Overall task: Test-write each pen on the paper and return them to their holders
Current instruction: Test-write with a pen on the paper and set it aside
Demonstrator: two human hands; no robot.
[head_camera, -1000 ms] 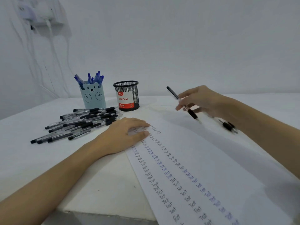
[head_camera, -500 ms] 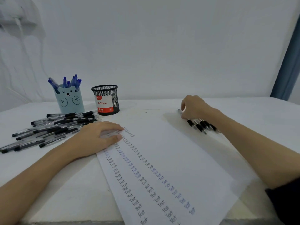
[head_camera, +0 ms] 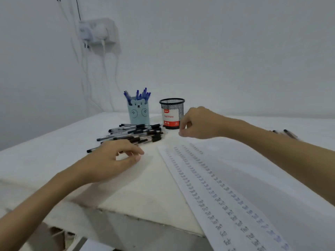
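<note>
White table (head_camera: pixel 54 160): right hand (head_camera: pixel 199 124) dropped its pen, grip curled empty; left hand (head_camera: pixel 112 160) relaxed

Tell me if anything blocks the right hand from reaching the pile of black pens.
Nothing visible does. The right hand hovers beside the mesh holder, and the pile of black pens lies just to its left with bare table between them. The left hand sits at the pile's near edge, not in the way.

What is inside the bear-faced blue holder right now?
Blue-capped pens stand in the bear-faced blue holder, their caps sticking up above the rim. Their barrels and the holder's bottom are hidden by its opaque wall, so an exact count is not possible.
</note>
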